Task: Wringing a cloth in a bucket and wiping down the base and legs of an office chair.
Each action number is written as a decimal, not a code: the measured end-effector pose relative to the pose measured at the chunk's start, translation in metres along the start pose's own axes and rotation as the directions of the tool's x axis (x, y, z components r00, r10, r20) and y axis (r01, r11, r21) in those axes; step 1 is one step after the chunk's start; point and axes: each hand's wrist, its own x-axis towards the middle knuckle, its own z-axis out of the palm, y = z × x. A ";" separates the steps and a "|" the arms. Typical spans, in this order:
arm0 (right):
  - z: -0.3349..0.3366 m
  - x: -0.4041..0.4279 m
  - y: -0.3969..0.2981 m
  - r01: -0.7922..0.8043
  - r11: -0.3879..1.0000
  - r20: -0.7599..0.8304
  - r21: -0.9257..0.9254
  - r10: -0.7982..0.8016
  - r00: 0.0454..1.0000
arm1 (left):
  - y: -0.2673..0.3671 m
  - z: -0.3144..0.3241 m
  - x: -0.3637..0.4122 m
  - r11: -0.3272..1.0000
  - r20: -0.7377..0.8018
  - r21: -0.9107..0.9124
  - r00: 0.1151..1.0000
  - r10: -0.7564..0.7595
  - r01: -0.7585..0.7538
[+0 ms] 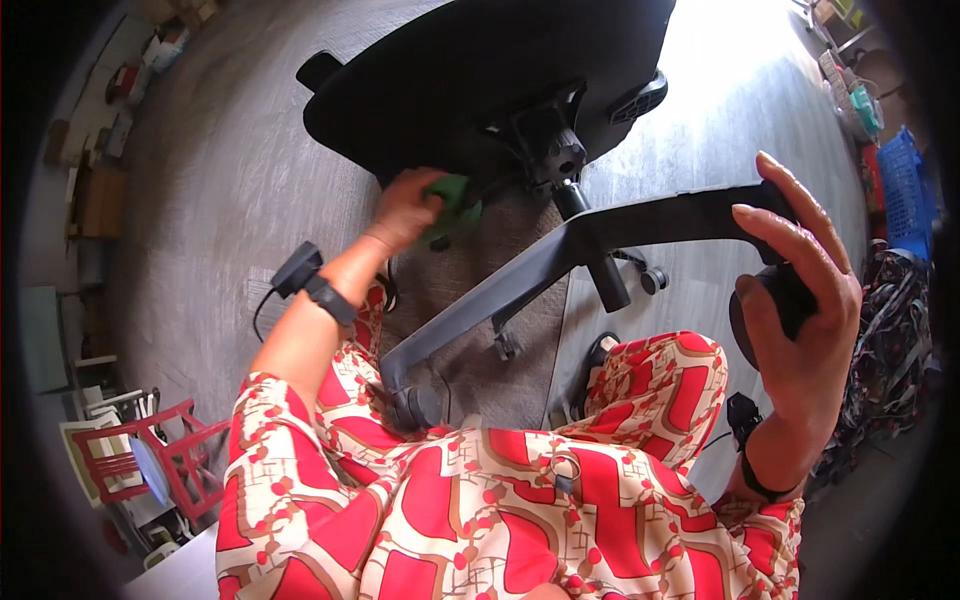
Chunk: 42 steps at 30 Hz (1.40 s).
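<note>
A black office chair lies tipped over, the underside of its seat (450, 97) facing me and its star base (585, 232) on its gas cylinder in front of my knees. My left hand (412, 202) grips a green cloth (454, 210) at the edge of the black seat. My right hand (802, 285) holds a caster (776, 311) at the end of one base leg, with the fingers spread over the leg's end. Another caster (416, 407) sits near my lap. Part of the cloth is hidden by my fingers.
A brown mat (480, 277) lies under the chair on the grey floor. At the right stand a blue plastic basket (905, 191) and a heap of dark patterned fabric (889, 337). A red stool (180, 457) is at the lower left; boxes (105, 202) line the left wall.
</note>
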 end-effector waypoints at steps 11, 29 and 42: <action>-0.006 0.004 -0.014 -0.025 0.999 0.019 0.032 0.024 1.000 | -0.009 0.114 0.047 0.854 -0.133 0.474 0.942 0.310 -0.214; -0.011 -0.006 -0.005 0.005 1.000 -0.004 0.029 -0.005 1.000 | -0.050 0.063 -0.018 0.712 0.090 0.600 0.914 0.395 -0.366; 0.008 -0.006 0.012 -0.023 0.978 -0.074 0.207 0.039 0.996 | 0.023 -0.006 -0.010 0.897 0.264 -0.398 0.960 -0.089 0.193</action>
